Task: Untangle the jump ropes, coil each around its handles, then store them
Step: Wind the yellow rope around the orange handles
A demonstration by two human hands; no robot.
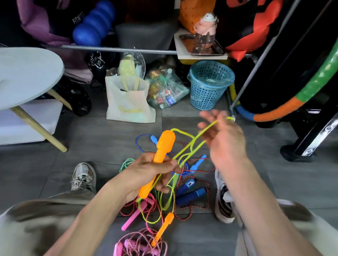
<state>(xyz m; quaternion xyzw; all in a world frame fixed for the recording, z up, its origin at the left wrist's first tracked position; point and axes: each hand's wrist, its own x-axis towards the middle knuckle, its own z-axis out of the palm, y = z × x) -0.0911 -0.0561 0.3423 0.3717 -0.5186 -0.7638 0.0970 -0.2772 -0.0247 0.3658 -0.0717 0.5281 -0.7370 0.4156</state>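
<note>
Nearest, below the left hand (153,175) on the floor: a pink speckled rope (141,245) already bundled w/ its pink handles. Just above it hangs the second orange handle (163,228), dangling on the yellow-green cord (184,149).

Left hand is clamped round the first orange handle (159,156), fingers curled about its middle, thick end pointing up and away. Cord leaves that top end and runs up-right to the right hand (221,137). Another loop of the same cord drops past the left thumb toward the dangling handle.

Right hand sits higher and further out, blurred. Fingers look partly spread, cord passing across them; can't tell if it's pinched or only draped over.

Handling, my guess: cord is thin plastic, light, limp, prob. a bit slick, so it'll slide through fingers and spring out of loose coils. Handles are hard, light, easy to hold, so best grip is the handle w/ one hand and the cord a short way from it w/ the other, feeding under light tension.

Beyond the left hand, under the cord: the rest of the tangle on the floor, i.e. blue handles (190,193) w/ red speckled rope (198,186), thin blue rope (142,140), a green-white rope (125,163) to its left.

Further off: white tote bag (126,105), blue basket (210,85). Possible storage, not sure.
</note>
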